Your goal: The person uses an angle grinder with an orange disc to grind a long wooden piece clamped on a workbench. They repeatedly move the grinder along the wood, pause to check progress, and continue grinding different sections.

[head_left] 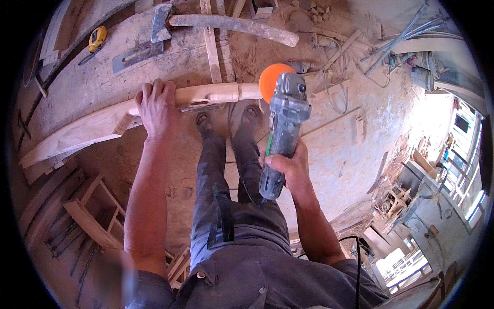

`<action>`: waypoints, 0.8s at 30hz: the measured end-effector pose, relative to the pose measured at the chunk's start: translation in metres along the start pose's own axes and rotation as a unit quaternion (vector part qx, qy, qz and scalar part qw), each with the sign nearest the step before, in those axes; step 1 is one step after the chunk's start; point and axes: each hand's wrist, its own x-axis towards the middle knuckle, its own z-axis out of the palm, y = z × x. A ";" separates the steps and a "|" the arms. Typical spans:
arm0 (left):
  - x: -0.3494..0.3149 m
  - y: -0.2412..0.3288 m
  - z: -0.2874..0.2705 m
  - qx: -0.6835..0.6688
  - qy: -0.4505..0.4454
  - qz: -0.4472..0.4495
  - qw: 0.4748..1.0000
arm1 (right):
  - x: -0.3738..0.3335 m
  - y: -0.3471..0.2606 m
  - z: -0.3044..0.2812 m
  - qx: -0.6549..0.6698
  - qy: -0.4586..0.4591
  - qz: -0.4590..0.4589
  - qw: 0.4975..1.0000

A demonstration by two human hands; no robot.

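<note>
My left hand [157, 110] is closed over a long, pale, shaped piece of wood [206, 95] that lies along the near edge of the bench. The wood is broad and curved on the left and narrows to a rounded end at the right. An angle grinder [289, 110] is gripped by its body in my right hand [290, 167]. Its orange disc [272, 81] is at the wood's narrow right end and overlaps it in view; whether they touch, I cannot tell. A black cord hangs near the grinder's lower end.
On the bench [128, 31] lie a hatchet-like tool [231, 23] with a wooden handle, a yellow tape measure [96, 38], a flat metal blade [131, 57] and a wooden strip [212, 54]. A wooden frame [92, 224] stands at lower left. Thin rods [406, 38] lie at far right.
</note>
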 end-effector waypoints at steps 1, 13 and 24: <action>0.001 -0.001 -0.001 0.006 -0.011 -0.003 1.000 | -0.006 -0.002 0.000 0.001 0.005 0.002 1.000; 0.001 -0.003 0.001 0.032 -0.032 0.004 0.999 | 0.013 0.004 -0.006 -0.003 -0.008 0.005 1.000; -0.004 0.004 -0.002 0.021 -0.030 -0.001 0.999 | -0.012 0.016 0.008 -0.047 -0.041 0.019 0.998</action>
